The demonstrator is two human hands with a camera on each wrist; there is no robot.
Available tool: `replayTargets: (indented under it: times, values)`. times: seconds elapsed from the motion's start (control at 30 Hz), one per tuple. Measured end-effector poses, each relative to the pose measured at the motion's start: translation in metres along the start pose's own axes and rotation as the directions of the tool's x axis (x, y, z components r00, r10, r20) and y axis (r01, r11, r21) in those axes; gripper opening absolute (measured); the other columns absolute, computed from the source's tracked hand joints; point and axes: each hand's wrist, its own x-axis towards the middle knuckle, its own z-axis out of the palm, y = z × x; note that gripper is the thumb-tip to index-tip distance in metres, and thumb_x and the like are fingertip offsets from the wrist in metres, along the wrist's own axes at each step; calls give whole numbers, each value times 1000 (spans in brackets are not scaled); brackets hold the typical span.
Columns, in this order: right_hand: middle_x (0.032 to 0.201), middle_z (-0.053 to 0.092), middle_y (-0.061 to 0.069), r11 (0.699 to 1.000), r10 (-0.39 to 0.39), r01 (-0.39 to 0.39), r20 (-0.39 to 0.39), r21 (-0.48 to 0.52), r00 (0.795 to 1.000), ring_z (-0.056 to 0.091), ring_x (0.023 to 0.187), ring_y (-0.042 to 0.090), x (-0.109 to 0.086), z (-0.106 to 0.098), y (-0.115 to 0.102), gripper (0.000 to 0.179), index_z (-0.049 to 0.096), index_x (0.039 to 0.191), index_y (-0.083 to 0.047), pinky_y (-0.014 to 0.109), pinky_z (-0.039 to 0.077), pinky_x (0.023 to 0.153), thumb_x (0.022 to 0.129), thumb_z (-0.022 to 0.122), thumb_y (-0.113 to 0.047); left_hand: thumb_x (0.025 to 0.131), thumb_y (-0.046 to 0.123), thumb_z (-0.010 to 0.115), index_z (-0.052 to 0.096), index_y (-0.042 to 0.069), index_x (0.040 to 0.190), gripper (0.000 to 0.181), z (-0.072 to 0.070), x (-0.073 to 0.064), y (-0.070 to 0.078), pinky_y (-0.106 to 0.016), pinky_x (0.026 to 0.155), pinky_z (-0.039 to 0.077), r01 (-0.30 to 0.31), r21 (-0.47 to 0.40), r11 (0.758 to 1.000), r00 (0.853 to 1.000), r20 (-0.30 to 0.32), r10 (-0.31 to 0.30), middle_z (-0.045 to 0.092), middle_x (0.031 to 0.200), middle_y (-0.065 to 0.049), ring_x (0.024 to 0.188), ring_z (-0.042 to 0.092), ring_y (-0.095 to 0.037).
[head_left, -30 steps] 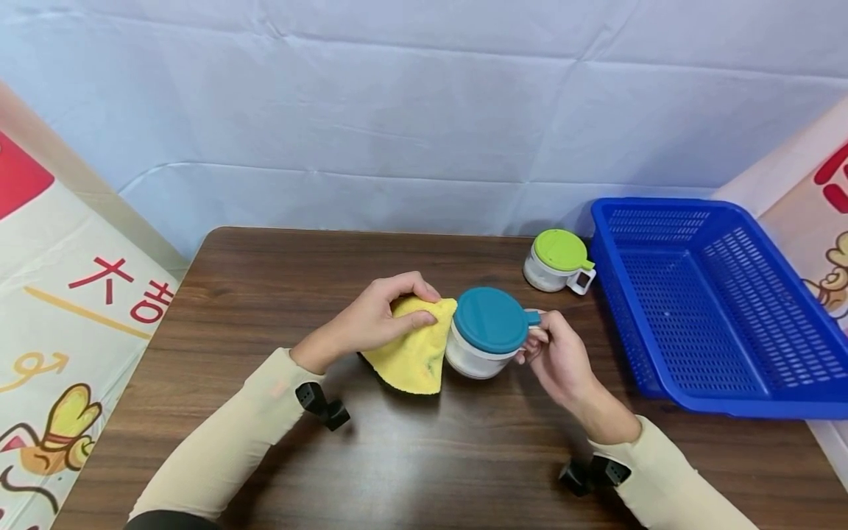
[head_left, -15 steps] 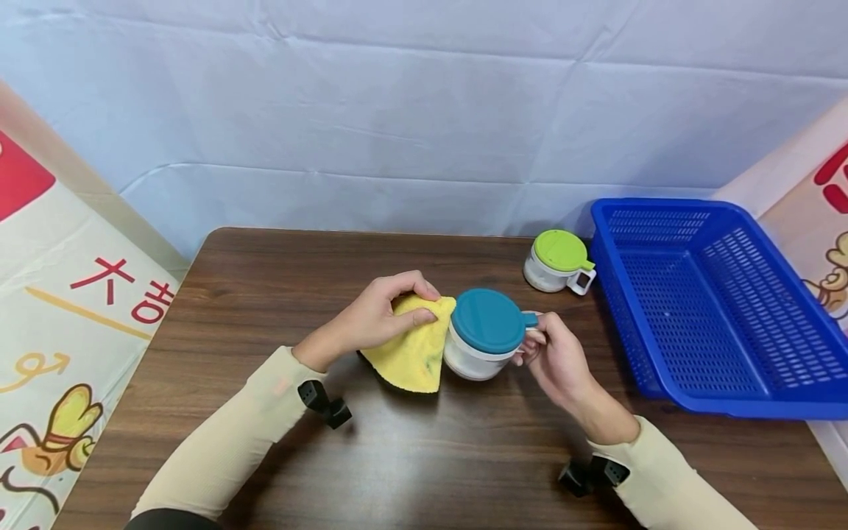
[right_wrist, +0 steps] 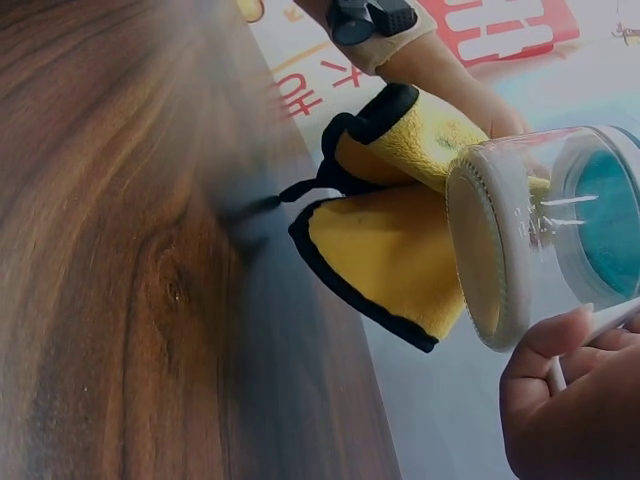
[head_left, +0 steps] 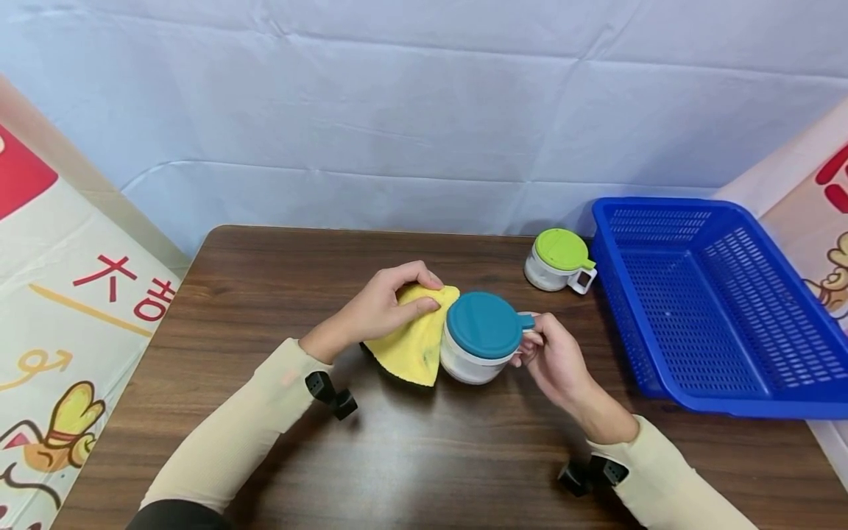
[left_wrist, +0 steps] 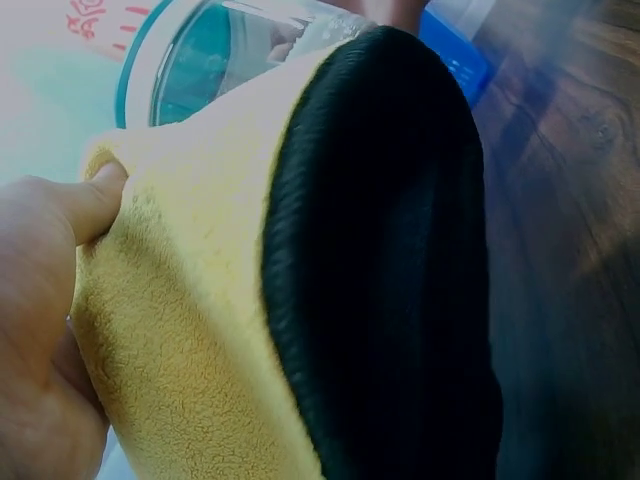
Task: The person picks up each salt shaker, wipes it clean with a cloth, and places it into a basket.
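My left hand [head_left: 391, 302] pinches a yellow cloth [head_left: 411, 352] with black edging between thumb and fingers. The cloth lies against the left side of a clear jar [head_left: 469, 366] with a teal lid [head_left: 485, 324]. By its white handle, my right hand [head_left: 558, 361] grips this jar. In the right wrist view the jar's base [right_wrist: 485, 255] is raised off the table, and the cloth [right_wrist: 390, 250] hangs in folds behind it. The left wrist view has the cloth [left_wrist: 200, 300] filling the middle, with the jar [left_wrist: 240, 60] partly hidden behind it.
A smaller clear jar with a lime green lid [head_left: 562, 250] stands at the back of the brown table [head_left: 397, 464]. Right of it sits a blue perforated basket [head_left: 695, 316]. A pale cloth backdrop [head_left: 397, 110] hangs behind the table.
The jar has shifted slightly left and toward the near edge in the right hand's grip. The left hand and cloth have moved a little up and right along its side.
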Motion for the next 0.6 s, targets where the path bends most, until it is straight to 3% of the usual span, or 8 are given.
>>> replayTargets:
  times: [0.6]
  values:
    - [67,19,6,998,31,-29,21,-53,999,23,61,23,-2,4,-3,24,21,67,-10,21,37,57,90,21,-2,93,-1,71,66,4,102,12,4,12,-1,-32,87,54,-1,-1,1000,1000,22,1,69,111,-11,104,66,-20]
